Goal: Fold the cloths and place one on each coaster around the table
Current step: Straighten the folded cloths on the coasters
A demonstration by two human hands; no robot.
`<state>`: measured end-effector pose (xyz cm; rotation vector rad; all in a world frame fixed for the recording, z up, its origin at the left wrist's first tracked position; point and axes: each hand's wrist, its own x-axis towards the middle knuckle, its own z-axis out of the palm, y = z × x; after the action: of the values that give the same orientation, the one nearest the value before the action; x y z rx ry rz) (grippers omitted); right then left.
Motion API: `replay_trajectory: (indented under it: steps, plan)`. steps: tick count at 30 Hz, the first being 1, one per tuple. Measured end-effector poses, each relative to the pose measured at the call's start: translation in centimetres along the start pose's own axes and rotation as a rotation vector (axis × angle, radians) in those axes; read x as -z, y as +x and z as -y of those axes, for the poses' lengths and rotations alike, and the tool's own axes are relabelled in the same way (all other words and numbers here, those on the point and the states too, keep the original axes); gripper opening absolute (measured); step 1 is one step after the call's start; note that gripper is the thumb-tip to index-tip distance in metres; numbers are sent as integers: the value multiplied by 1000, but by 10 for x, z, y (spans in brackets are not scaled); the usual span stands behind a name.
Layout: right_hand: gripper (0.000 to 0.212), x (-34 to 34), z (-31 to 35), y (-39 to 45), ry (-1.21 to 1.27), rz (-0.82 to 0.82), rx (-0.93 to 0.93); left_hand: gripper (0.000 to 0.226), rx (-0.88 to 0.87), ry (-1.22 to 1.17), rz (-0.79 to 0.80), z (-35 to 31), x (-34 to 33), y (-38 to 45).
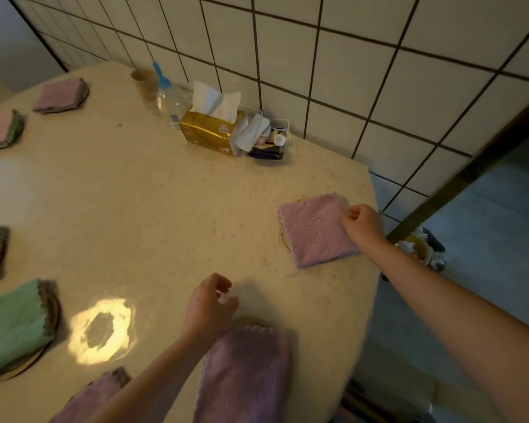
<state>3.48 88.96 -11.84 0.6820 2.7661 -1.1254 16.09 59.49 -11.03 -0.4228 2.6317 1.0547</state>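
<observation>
While our right hand (364, 227) pinches the folded purple cloth (315, 230) over its coaster (283, 239) near the table (165, 209) rim, a tug could slide it off-centre. Left hand (209, 306) hovers loosely curled, holding nothing, above another purple cloth (245, 377).

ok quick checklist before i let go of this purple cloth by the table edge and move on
1. Purple cloth folded square: ok.
2. Coaster under it: a thin rim peeks out at its left side: ok.
3. Cloth fully on the table, not hanging over the edge: ok.
4. Right hand is at the cloth's right edge; a real pinch: cannot tell.
5. Left hand free, holding nothing: ok.
6. Near purple cloth centred on its coaster: cannot tell.
</observation>
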Motion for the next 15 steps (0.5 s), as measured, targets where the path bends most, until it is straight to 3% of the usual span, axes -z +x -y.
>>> replay_trajectory:
  steps: [5,11,15]
  plan:
    - [24,-6,4,-7,-62,123,-89,22,183,-17,75,35,8,-38]
    - [55,-8,8,-1,70,165,-247,27,286,-48,-11,41,8,-55]
    - [60,-5,6,3,106,194,-247,27,292,-22,11,40,6,-63]
